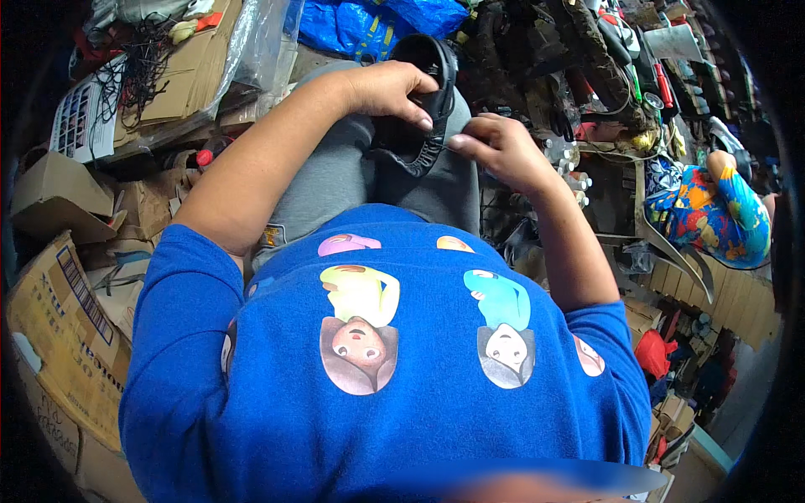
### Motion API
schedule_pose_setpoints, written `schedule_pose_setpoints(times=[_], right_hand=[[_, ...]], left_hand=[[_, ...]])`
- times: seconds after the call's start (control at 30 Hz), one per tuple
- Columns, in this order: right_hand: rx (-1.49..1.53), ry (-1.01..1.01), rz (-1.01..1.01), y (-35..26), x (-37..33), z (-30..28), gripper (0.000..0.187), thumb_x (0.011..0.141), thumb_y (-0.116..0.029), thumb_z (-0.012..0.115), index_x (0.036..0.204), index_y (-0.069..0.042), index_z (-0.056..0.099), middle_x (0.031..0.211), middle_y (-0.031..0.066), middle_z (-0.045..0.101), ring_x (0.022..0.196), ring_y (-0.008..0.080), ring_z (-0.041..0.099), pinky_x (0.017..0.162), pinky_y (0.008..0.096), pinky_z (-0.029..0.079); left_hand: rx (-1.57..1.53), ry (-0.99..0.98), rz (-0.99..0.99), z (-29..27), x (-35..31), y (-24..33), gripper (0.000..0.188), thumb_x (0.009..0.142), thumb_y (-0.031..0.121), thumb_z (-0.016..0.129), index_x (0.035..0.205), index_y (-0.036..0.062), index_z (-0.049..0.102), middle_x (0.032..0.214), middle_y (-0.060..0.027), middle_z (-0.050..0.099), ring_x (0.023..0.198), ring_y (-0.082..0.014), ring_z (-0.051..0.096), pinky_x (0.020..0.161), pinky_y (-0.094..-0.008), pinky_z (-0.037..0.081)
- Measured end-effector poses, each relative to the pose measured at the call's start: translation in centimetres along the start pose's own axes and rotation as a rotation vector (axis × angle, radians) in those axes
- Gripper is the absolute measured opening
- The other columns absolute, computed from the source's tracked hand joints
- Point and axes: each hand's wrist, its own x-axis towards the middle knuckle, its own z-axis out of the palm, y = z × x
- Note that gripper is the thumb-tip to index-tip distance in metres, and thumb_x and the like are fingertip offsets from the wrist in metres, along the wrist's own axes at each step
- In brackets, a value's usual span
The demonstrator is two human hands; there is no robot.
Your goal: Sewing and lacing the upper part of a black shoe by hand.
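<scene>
A black shoe (426, 157) rests on my lap between the grey-trousered thighs, its opening facing up and its near edge gathered in wrinkles. My left hand (394, 90) reaches over it from the left. Its fingers curl at the opening's side and its thumb lies against the inside, so the hand grips the shoe. My right hand (505, 152) is just right of the shoe, thumb and forefinger pinched close to its edge. Whatever lies in that pinch is too small to make out. The fingertips of the left hand are partly hidden by the shoe.
Flat cardboard (180, 80) and a tangle of black cord (141, 92) lie at the far left, with cardboard boxes (63, 197) nearer. A blue plastic sheet (335, 29) is ahead. On the right are small bottles (579, 180), a red-handled tool (662, 84) and a person in bright patterned clothes (704, 210).
</scene>
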Motion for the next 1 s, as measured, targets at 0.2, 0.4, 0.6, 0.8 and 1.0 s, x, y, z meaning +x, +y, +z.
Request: schedule_pose_setpoints(times=[0.2, 0.4, 0.6, 0.8, 1.0], right_hand=[[-0.133, -0.149, -0.166, -0.6, 1.7, 1.1, 0.025, 0.083, -0.019, 0.06, 0.073, 0.003, 0.054, 0.06, 0.0158, 0.047, 0.054, 0.0262, 0.046, 0.056, 0.037, 0.04], [0.142, -0.065, -0.095, -0.6, -2.8, -0.2, 0.021, 0.082, -0.016, 0.061, 0.071, 0.001, 0.056, 0.061, 0.0122, 0.05, 0.057, 0.021, 0.05, 0.056, 0.0331, 0.04], [0.084, 0.195, -0.082, -1.2, -2.4, 0.3, 0.013, 0.081, -0.015, 0.066, 0.09, -0.006, 0.068, 0.071, 0.0082, 0.054, 0.065, 0.0198, 0.056, 0.061, 0.0314, 0.045], [-0.077, 0.199, -0.124, -0.9, -0.6, 1.2, 0.025, 0.076, -0.008, 0.065, 0.099, -0.013, 0.069, 0.076, 0.0107, 0.057, 0.069, 0.0253, 0.06, 0.062, 0.0341, 0.049], [-0.119, 0.167, -0.087, -1.7, 0.0, 0.7, 0.026, 0.072, -0.007, 0.064, 0.097, -0.013, 0.07, 0.078, 0.012, 0.059, 0.072, 0.027, 0.061, 0.065, 0.0353, 0.05]], left_hand=[[0.099, 0.059, 0.029, 0.4, -0.2, -1.3, 0.029, 0.074, 0.023, 0.072, 0.09, 0.0003, 0.061, 0.084, -0.0098, 0.06, 0.08, -0.0164, 0.055, 0.074, -0.0308, 0.044], [0.237, 0.165, 0.149, 0.3, -0.1, -2.2, 0.023, 0.076, 0.022, 0.071, 0.087, 0.0034, 0.064, 0.076, -0.0042, 0.066, 0.071, -0.0108, 0.057, 0.068, -0.0301, 0.045], [0.007, -0.049, 0.036, -0.9, -0.5, -0.3, 0.03, 0.08, 0.025, 0.066, 0.095, -0.0003, 0.06, 0.082, -0.0077, 0.059, 0.082, -0.0155, 0.054, 0.077, -0.0309, 0.043], [-0.029, -0.054, 0.003, -1.2, -0.9, -0.2, 0.034, 0.08, 0.029, 0.065, 0.097, -0.0004, 0.059, 0.084, -0.0112, 0.059, 0.083, -0.0185, 0.054, 0.079, -0.032, 0.043], [0.344, -0.098, -0.027, -2.4, -2.3, 1.6, 0.037, 0.071, 0.017, 0.064, 0.103, 0.001, 0.058, 0.096, -0.0159, 0.057, 0.094, -0.0269, 0.056, 0.082, -0.034, 0.044]])
